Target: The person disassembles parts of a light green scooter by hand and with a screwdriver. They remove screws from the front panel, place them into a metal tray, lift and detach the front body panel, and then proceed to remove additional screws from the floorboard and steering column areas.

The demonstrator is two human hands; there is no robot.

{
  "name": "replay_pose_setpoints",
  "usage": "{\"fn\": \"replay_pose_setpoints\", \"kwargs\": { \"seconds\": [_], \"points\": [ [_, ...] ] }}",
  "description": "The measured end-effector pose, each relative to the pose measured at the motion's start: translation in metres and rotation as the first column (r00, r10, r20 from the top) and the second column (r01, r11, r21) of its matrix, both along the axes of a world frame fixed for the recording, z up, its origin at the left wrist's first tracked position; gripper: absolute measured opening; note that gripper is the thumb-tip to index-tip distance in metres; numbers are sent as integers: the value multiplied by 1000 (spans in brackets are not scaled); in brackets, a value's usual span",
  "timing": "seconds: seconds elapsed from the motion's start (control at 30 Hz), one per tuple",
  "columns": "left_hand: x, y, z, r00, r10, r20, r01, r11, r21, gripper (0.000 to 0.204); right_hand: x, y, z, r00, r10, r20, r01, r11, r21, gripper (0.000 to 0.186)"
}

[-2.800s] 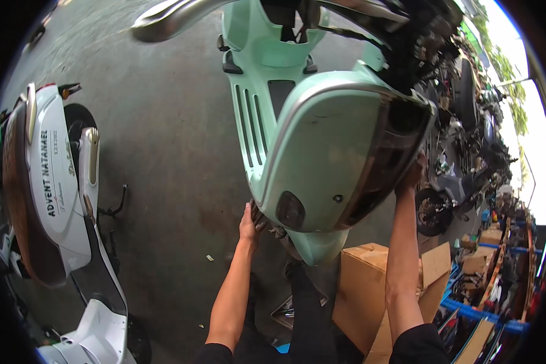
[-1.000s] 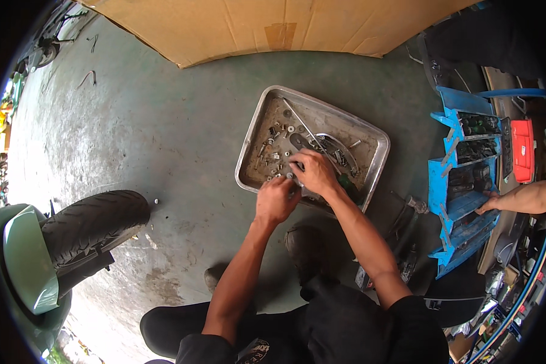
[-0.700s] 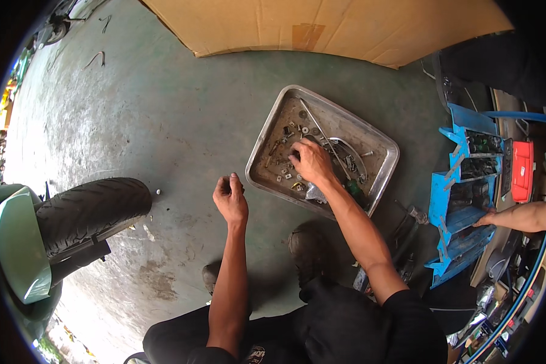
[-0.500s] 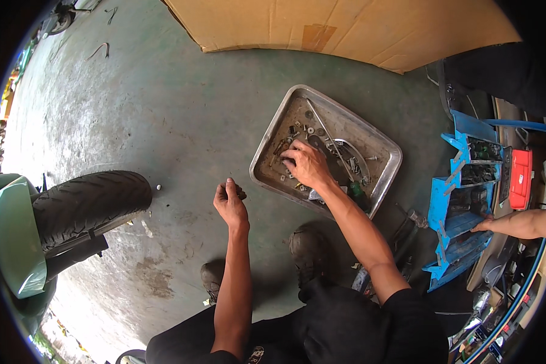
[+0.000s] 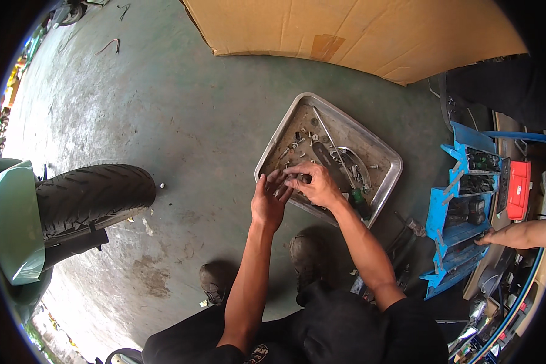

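Observation:
Over the near left edge of the metal tray point(image 5: 387, 193), my two hands meet. Palm up, my left hand point(image 5: 269, 205) has its fingers spread and slightly curled; no part shows clearly in its palm. The fingers of my right hand point(image 5: 316, 187) are closed in a pinch against the left fingertips, and whatever small thing they hold is hidden. Inside the tray lie several small bolts and washers point(image 5: 315, 138), a long thin metal rod point(image 5: 327, 130), a dark flat lever-like part point(image 5: 327, 159) and a green-handled tool point(image 5: 359, 203).
A motorcycle tyre point(image 5: 97, 197) stands at left beside a pale green panel point(image 5: 15, 221). Far off is a large cardboard box point(image 5: 358, 36). At right, another person's hand point(image 5: 485, 237) touches a blue cantilever toolbox point(image 5: 440, 212); a red case point(image 5: 519, 191) sits beyond it.
My right hand has drawn back from the small parts toward my left hand. My left hand has moved right and forward to meet it, and its fingers have spread.

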State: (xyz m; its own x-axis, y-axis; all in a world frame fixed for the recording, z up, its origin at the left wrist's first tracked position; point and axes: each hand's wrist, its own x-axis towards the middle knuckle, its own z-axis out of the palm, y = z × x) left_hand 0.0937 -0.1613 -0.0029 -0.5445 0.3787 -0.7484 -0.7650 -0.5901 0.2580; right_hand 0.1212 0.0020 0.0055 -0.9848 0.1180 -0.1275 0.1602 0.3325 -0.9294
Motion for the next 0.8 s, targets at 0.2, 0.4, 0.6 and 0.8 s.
{"fn": "replay_pose_setpoints", "kwargs": {
  "seconds": [0.2,0.4,0.6,0.8],
  "points": [
    [-3,-13,-9,992,68,103,-71,997,25,31,-3,-9,-29,990,-113,87,62,890,451,16],
    [-11,-19,6,998,63,25,-64,998,20,40,-10,-21,-40,981,-176,84,108,852,513,15],
    [-5,-18,-4,983,-62,-173,61,998,-11,41,-12,-12,-51,982,-178,-65,184,811,556,13],
    [0,-16,-4,990,-71,-119,64,996,-61,34,-17,-8,-52,992,-65,-111,120,784,609,12]
  ]
}}
